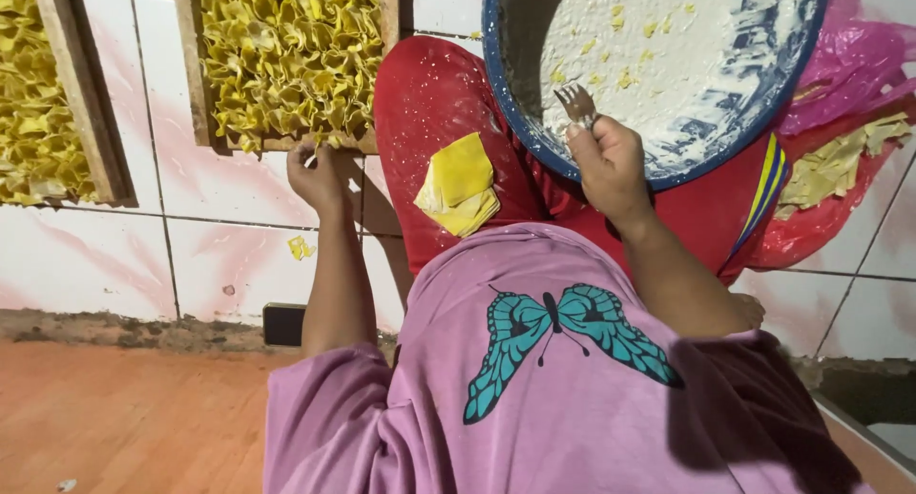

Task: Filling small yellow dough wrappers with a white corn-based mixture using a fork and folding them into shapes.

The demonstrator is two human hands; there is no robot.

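Observation:
My left hand rests at the near edge of a wooden tray packed with folded yellow dumplings, fingers curled on a piece there. My right hand grips a metal fork, its tines over the rim of a blue-rimmed white bowl dusted with white filling and yellow scraps. A small stack of square yellow wrappers lies on my red-trousered thigh.
A second wooden tray of yellow dumplings sits at far left on the white tiled floor. A pink plastic bag holding more yellow wrappers lies at right. A loose yellow scrap is on the tiles.

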